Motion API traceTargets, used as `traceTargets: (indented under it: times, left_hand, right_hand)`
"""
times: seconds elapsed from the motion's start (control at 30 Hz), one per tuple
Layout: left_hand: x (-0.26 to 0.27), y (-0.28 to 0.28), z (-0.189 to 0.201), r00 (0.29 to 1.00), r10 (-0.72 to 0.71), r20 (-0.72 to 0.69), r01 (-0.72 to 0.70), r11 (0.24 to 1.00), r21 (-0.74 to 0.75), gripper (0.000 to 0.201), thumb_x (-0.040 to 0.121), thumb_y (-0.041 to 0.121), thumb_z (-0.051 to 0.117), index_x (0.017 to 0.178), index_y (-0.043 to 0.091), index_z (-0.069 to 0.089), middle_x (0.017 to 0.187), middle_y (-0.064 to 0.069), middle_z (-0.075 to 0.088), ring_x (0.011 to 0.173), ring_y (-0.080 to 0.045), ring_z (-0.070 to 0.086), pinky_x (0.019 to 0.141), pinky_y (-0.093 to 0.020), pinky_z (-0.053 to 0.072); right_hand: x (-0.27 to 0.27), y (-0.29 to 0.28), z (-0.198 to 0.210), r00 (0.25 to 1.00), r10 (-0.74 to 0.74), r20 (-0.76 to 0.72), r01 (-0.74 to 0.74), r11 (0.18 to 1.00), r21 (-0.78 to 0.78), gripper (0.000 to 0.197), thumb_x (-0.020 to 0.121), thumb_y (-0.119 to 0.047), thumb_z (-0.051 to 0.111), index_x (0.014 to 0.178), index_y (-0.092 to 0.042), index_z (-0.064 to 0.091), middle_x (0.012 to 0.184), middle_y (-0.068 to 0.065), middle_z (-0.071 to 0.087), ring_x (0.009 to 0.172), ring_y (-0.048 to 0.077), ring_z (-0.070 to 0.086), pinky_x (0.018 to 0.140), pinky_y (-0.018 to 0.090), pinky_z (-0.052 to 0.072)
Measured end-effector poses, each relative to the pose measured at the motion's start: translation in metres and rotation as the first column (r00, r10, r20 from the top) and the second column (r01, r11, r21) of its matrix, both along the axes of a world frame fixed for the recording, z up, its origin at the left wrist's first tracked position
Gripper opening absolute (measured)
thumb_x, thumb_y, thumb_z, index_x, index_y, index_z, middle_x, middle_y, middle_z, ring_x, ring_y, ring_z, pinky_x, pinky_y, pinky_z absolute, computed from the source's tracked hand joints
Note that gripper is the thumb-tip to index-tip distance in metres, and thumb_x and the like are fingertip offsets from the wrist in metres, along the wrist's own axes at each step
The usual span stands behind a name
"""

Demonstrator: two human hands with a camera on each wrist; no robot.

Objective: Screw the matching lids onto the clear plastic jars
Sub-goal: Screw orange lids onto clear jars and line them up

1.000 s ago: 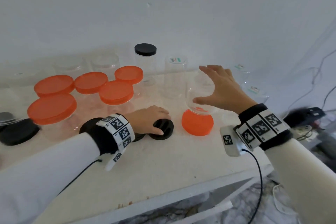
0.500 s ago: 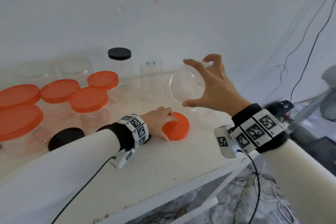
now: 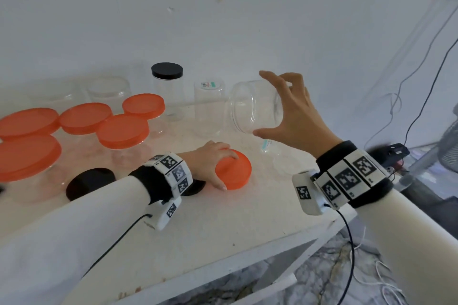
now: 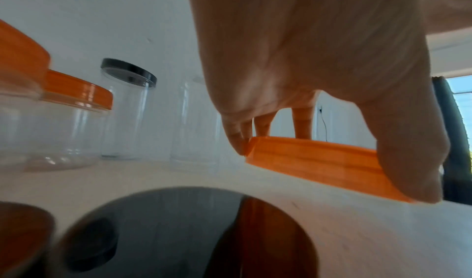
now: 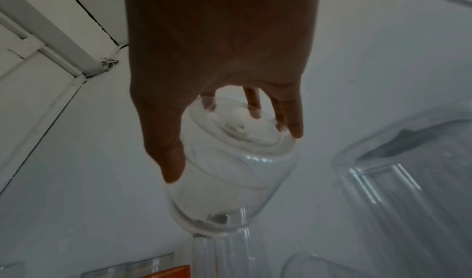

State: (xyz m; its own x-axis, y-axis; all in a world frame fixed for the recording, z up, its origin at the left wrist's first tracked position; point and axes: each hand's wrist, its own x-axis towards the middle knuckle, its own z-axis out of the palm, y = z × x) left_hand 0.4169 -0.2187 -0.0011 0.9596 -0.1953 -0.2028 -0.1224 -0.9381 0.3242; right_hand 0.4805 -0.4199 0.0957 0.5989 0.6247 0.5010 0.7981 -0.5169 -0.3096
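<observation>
My right hand [image 3: 290,116] holds a clear plastic jar [image 3: 252,106] in the air above the table, tipped on its side with the open mouth facing left. In the right wrist view the thumb and fingers wrap the jar [image 5: 230,161] near its base. My left hand [image 3: 213,158] grips an orange lid [image 3: 235,169] that lies on the white table [image 3: 223,225], one edge slightly raised. The left wrist view shows fingers and thumb pinching the orange lid [image 4: 319,159] by its rim.
Several jars with orange lids [image 3: 121,131] stand at the left. A tall jar with a black lid [image 3: 167,91] and an uncapped jar [image 3: 208,109] stand at the back. Loose black lids [image 3: 90,183] lie near my left wrist. Cables and a device [image 3: 394,153] sit off the table's right edge.
My right hand has lifted the jar off the orange lid and tipped it sideways. My left hand left the black lid and took hold of the orange lid.
</observation>
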Motion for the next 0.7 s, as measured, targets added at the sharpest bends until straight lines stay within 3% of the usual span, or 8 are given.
traceTargets:
  times: [0.1, 0.2, 0.3, 0.4, 0.47, 0.57, 0.63, 0.7]
  left_hand:
    - [-0.016, 0.017, 0.015, 0.993, 0.088, 0.08, -0.083, 0.994, -0.071, 0.083, 0.068, 0.036, 0.081, 0.138, 0.029, 0.037, 0.151, -0.001, 0.02, 0.134, -0.022, 0.017, 0.11, -0.035, 0.018]
    - [-0.043, 0.041, 0.027, 0.973, 0.189, 0.135, -0.173, 0.977, -0.127, 0.083, 0.067, 0.039, 0.081, 0.137, 0.034, 0.037, 0.148, 0.003, 0.022, 0.133, -0.019, 0.019, 0.11, -0.035, 0.018]
    - [-0.08, 0.066, 0.033, 0.956, 0.264, 0.13, -0.239, 0.954, -0.182, 0.088, 0.053, 0.063, 0.072, 0.13, 0.048, 0.033, 0.147, 0.011, 0.022, 0.134, -0.011, 0.017, 0.112, -0.036, 0.019]
    - [-0.119, 0.085, 0.036, 0.926, 0.348, 0.148, -0.312, 0.924, -0.222, 0.094, 0.044, 0.07, 0.061, 0.131, 0.048, 0.035, 0.146, 0.014, 0.02, 0.132, -0.003, 0.015, 0.108, -0.027, 0.017]
    - [-0.145, 0.097, 0.039, 0.899, 0.394, 0.194, -0.351, 0.91, -0.221, 0.094, 0.045, 0.07, 0.061, 0.132, 0.046, 0.037, 0.144, 0.016, 0.023, 0.128, 0.002, 0.017, 0.104, -0.022, 0.017]
    - [-0.186, 0.116, 0.041, 0.831, 0.489, 0.264, -0.426, 0.866, -0.262, 0.086, 0.046, 0.07, 0.064, 0.126, 0.052, 0.037, 0.142, 0.023, 0.025, 0.128, 0.003, 0.02, 0.105, -0.024, 0.018]
    - [-0.213, 0.128, 0.039, 0.768, 0.559, 0.313, -0.469, 0.823, -0.32, 0.084, 0.048, 0.069, 0.067, 0.125, 0.051, 0.039, 0.141, 0.026, 0.028, 0.13, 0.001, 0.023, 0.107, -0.026, 0.02]
    - [-0.238, 0.135, 0.038, 0.699, 0.643, 0.314, -0.52, 0.757, -0.395, 0.085, 0.047, 0.068, 0.069, 0.126, 0.049, 0.042, 0.141, 0.021, 0.032, 0.13, 0.002, 0.025, 0.108, -0.028, 0.024]
  right_hand:
    - [0.0, 0.005, -0.003, 1.0, -0.014, -0.015, 0.015, 0.996, 0.09, 0.096, 0.057, -0.041, 0.084, 0.137, -0.023, 0.035, 0.135, 0.005, 0.033, 0.12, 0.025, 0.041, 0.09, 0.034, 0.041]
    - [-0.001, 0.018, -0.006, 0.995, 0.004, -0.1, 0.011, 0.989, 0.149, 0.093, 0.059, -0.035, 0.085, 0.133, -0.007, 0.035, 0.134, 0.006, 0.038, 0.123, 0.019, 0.038, 0.09, 0.013, 0.024]
    - [-0.005, 0.036, -0.012, 0.984, 0.064, -0.167, -0.035, 0.985, 0.17, 0.09, 0.061, -0.029, 0.086, 0.13, -0.003, 0.035, 0.131, 0.006, 0.04, 0.117, 0.014, 0.04, 0.085, 0.007, 0.022]
    - [-0.013, 0.058, -0.02, 0.97, 0.122, -0.212, -0.089, 0.983, 0.161, 0.089, 0.06, -0.024, 0.086, 0.128, -0.004, 0.033, 0.123, 0.002, 0.034, 0.115, 0.014, 0.039, 0.087, 0.009, 0.026]
    - [-0.021, 0.073, -0.026, 0.955, 0.152, -0.255, -0.122, 0.984, 0.132, 0.096, 0.057, -0.021, 0.087, 0.132, -0.006, 0.03, 0.12, -0.002, 0.026, 0.117, 0.015, 0.037, 0.093, 0.017, 0.031]
    - [-0.035, 0.094, -0.036, 0.93, 0.192, -0.315, -0.176, 0.981, 0.078, 0.102, 0.051, -0.024, 0.089, 0.133, -0.008, 0.031, 0.117, -0.003, 0.022, 0.118, 0.022, 0.037, 0.1, 0.029, 0.036]
    - [-0.047, 0.106, -0.043, 0.901, 0.227, -0.369, -0.218, 0.974, 0.067, 0.1, 0.049, -0.028, 0.09, 0.131, -0.011, 0.035, 0.116, -0.004, 0.027, 0.114, 0.019, 0.039, 0.096, 0.027, 0.037]
    - [-0.06, 0.117, -0.051, 0.868, 0.272, -0.415, -0.286, 0.958, 0.029, 0.094, 0.049, -0.033, 0.09, 0.128, -0.015, 0.041, 0.113, -0.006, 0.035, 0.109, 0.014, 0.039, 0.085, 0.016, 0.035]
